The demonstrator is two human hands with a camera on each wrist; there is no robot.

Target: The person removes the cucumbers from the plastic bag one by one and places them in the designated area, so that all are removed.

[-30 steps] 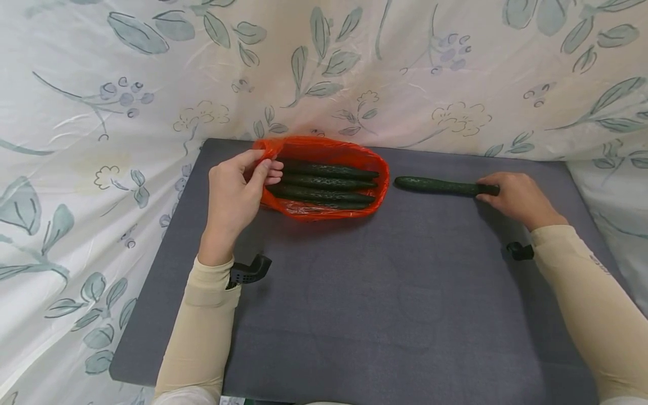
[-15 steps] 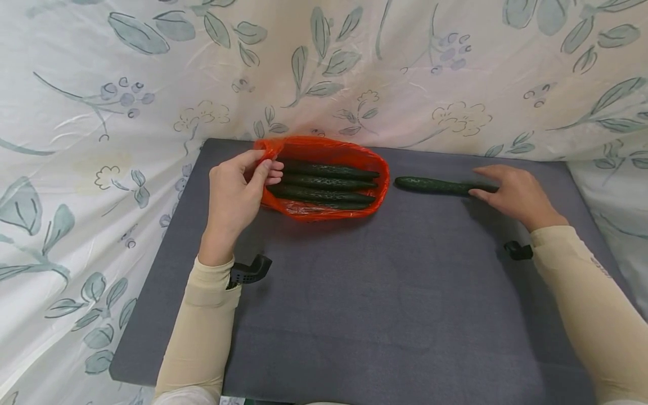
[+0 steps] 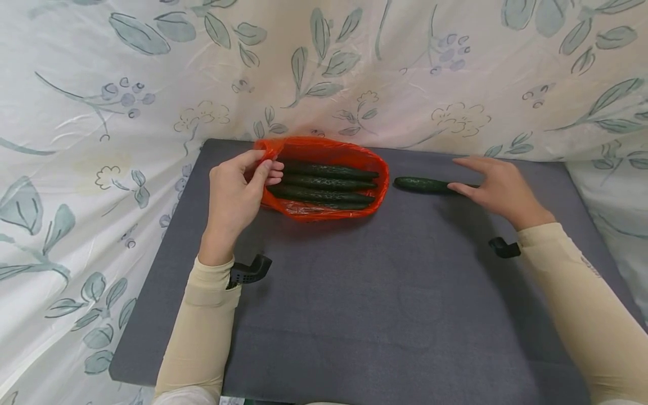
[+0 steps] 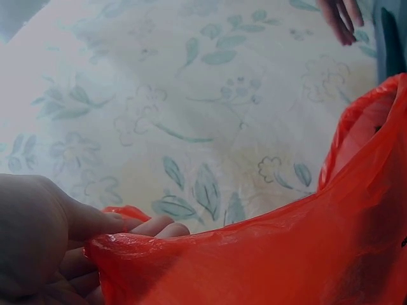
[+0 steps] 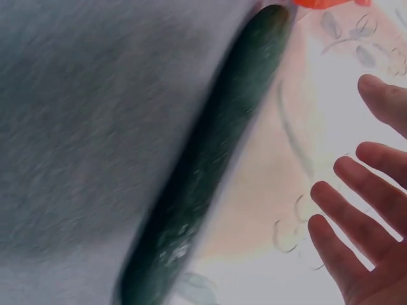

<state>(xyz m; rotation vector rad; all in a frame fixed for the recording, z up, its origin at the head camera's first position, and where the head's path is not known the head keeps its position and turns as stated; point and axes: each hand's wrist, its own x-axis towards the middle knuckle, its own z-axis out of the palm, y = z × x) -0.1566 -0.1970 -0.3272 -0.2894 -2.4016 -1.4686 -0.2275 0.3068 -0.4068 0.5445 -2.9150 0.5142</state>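
Observation:
A red plastic bag lies with its mouth wide at the back of the table, several cucumbers side by side inside. My left hand pinches the bag's left rim between thumb and fingers; the left wrist view shows the thin red film stretching away from that grip. To the right of the bag a single cucumber lies on the table, its tip close to the bag. My right hand hovers above its right part, fingers spread and holding nothing, hiding that end in the head view.
The grey table has its back edge against a leaf-patterned curtain, which also hangs at both sides. A black wrist camera sits on the left wrist, another wrist camera on the right.
My right hand has let go of the single cucumber's right end, spread its fingers and shifted left above it. The left hand and the bag have stayed in place.

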